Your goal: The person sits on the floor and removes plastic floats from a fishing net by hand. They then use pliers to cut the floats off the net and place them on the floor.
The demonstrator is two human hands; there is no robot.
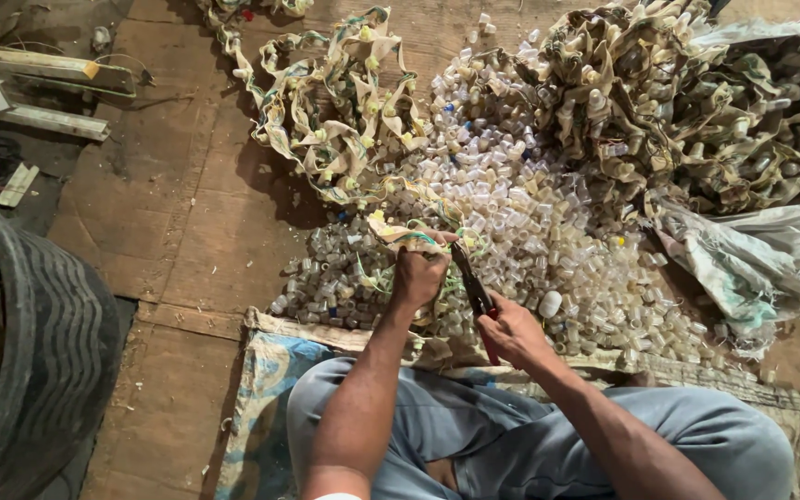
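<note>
Far left, a dark rubber tyre (43,343) curves along the frame edge beside scrap wood strips (48,69) on the worn plywood floor (159,231). Moving in, a loose tangle of dirty cream fabric strip (335,111), flecked green and yellow with small caps knotted along it, sprawls across the boards. Centre now: the left hand (418,275) is fisted tight around the near end of that strip (400,236), a frayed, grimy band with green threads trailing, held just over the heap of small clear plastic caps (530,241). Right beside it, the right hand (511,331) is clenched on the red handles of pliers (474,289), dark tips pointing up toward the pinched strip, almost touching it. Further right, a bigger mound of bundled strip (687,102) sits against a torn white sack (770,250). The person sits cross-legged in grey trousers (511,435) on a woven mat (266,389).
</note>
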